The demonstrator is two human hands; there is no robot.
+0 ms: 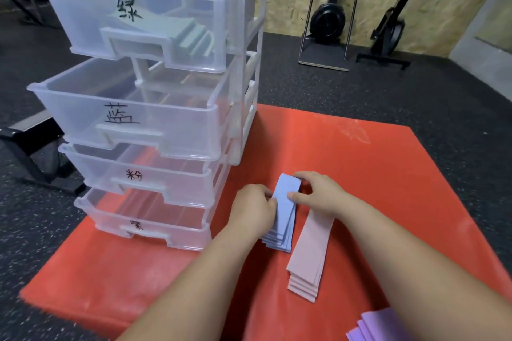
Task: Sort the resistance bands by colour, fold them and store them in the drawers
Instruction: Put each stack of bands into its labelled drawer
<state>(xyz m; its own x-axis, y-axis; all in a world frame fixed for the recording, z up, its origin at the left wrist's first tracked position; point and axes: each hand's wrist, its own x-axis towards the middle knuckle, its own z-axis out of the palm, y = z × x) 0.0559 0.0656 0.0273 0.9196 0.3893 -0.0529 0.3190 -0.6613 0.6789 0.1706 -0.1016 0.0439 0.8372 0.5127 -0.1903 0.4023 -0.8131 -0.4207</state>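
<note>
A stack of blue resistance bands (284, 207) lies on the red mat (360, 163). My left hand (253, 209) grips its left edge, and my right hand (315, 192) pinches its far end with thumb on top. Beside it on the right lies a stack of pink bands (309, 255). Purple bands (371, 327) show at the bottom right edge. A clear drawer unit (249, 108) stands on the mat's left with four labelled drawers pulled open. Folded green bands (191, 36) sit in the top drawer (83, 16). The second drawer (83, 108) holds no bands that I can see.
Black speckled rubber floor surrounds the mat. Rowing machines (329, 16) stand upright against the wooden wall at the back right. A black metal frame (30, 152) sits on the floor left of the drawers.
</note>
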